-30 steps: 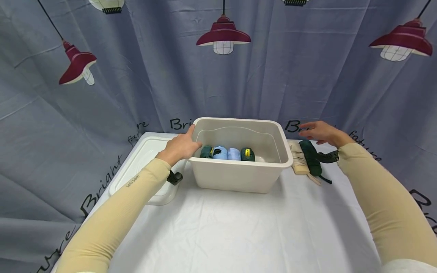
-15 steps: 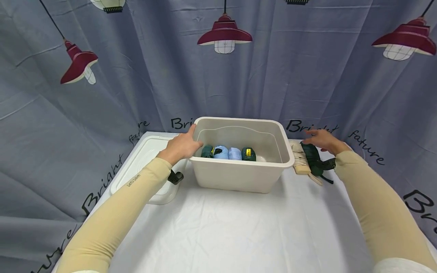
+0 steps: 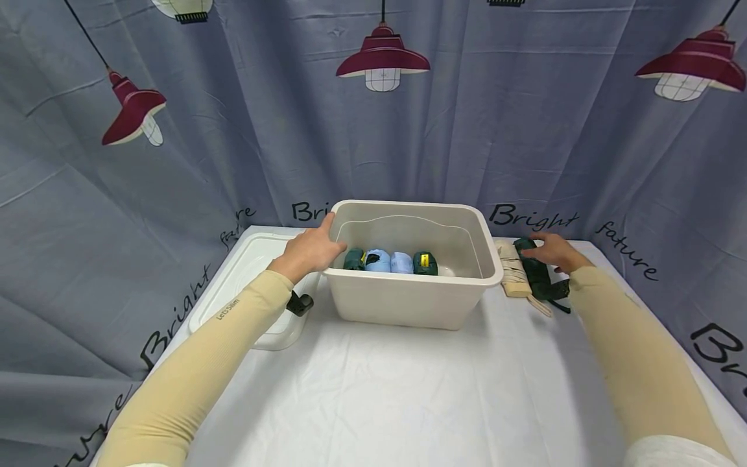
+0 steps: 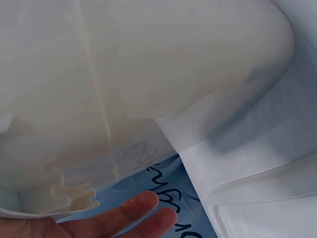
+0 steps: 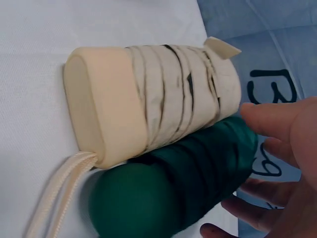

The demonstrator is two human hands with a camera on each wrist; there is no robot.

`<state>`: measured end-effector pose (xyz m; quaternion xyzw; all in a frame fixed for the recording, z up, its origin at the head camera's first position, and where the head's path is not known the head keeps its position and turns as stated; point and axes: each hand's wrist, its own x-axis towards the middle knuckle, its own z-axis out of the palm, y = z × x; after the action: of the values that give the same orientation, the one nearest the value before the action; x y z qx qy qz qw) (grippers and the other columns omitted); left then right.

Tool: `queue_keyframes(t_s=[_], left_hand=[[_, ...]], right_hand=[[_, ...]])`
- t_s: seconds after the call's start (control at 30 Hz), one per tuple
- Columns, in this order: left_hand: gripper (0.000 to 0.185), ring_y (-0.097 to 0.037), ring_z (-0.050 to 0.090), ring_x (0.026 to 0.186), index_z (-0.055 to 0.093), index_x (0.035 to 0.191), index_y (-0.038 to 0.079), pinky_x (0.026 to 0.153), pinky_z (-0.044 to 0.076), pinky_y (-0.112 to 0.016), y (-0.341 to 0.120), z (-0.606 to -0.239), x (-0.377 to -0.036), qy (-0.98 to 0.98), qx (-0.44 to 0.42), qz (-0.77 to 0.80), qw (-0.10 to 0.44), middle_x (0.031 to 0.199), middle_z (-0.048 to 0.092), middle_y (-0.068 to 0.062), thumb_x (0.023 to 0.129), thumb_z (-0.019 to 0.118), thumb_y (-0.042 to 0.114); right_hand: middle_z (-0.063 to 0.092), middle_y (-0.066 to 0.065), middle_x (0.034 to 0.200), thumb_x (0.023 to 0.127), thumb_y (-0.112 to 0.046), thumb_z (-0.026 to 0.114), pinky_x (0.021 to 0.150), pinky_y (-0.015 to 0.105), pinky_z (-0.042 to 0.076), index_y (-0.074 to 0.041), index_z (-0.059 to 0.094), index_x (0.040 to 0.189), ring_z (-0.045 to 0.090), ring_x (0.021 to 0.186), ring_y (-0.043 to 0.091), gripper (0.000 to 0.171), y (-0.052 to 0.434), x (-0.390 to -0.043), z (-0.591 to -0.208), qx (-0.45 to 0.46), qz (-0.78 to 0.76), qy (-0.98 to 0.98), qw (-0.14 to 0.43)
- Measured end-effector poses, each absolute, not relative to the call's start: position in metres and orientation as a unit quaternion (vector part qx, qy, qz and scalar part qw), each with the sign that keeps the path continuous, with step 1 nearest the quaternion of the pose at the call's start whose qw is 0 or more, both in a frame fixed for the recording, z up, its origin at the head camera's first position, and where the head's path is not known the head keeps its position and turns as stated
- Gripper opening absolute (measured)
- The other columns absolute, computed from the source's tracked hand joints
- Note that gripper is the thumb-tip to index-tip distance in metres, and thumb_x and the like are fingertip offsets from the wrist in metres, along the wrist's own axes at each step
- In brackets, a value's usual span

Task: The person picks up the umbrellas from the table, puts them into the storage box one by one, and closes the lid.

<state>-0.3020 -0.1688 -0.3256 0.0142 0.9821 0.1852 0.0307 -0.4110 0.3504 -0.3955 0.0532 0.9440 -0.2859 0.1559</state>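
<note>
Dark green fabric is what my right hand (image 3: 554, 251) is on: a folded green umbrella (image 3: 533, 275) lying on the table (image 3: 408, 389) just to the right of the bin. From the right wrist view my fingers (image 5: 277, 124) curl over and around its far end, thumb coming in underneath, so I'd call it a loose grip on the umbrella rather than a hard squeeze. Touching it on the bin side is a beige umbrella (image 5: 148, 106), wrapped up tight with its strap, and its cord (image 5: 59, 193) trails off across the white cloth.

My left hand (image 3: 309, 250) sits on the left rim of the cream plastic bin (image 3: 408, 298), thumb up along the corner and fingers hooked over the edge, so it's holding the bin. The left wrist view mostly shows the bin's outer wall with a couple of fingertips (image 4: 143, 203) peeking in at the bottom.

Inside the bin there's a neat row of folded umbrellas (image 3: 390, 261): green, two light blue, then another green with a yellow tag. To the left of the bin, the lid (image 3: 233, 292) lies flat on the table. Behind everything hangs a grey curtain (image 3: 233, 130) printed with red lamps.
</note>
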Motion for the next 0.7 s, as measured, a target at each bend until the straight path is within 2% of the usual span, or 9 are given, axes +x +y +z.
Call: queue_keyframes(t_s=[0.3,0.7], left_hand=[[0.083,-0.036,0.065,0.104,0.007,0.164,0.025,0.085,0.048,-0.051,-0.169,-0.329,-0.301,0.982,0.02,0.186,0.03,0.127,0.065,-0.018,0.096,0.05,0.05],[0.083,-0.035,0.066,0.1,0.007,0.164,0.024,0.084,0.048,-0.051,-0.169,-0.327,-0.302,0.982,0.02,0.185,0.029,0.125,0.066,-0.017,0.096,0.048,0.05]], right_hand=[[0.012,0.039,0.157,0.099,-0.022,0.055,0.095,0.066,0.045,0.0,0.0,0.16,0.029,0.137,0.06,0.085,0.346,-0.412,-0.405,0.077,-0.292,0.939,0.167],[0.01,0.041,0.156,0.098,-0.013,0.053,0.098,0.069,0.042,-0.001,-0.003,0.159,0.026,0.137,0.062,0.084,0.342,-0.419,-0.414,0.075,-0.27,0.947,0.155]])
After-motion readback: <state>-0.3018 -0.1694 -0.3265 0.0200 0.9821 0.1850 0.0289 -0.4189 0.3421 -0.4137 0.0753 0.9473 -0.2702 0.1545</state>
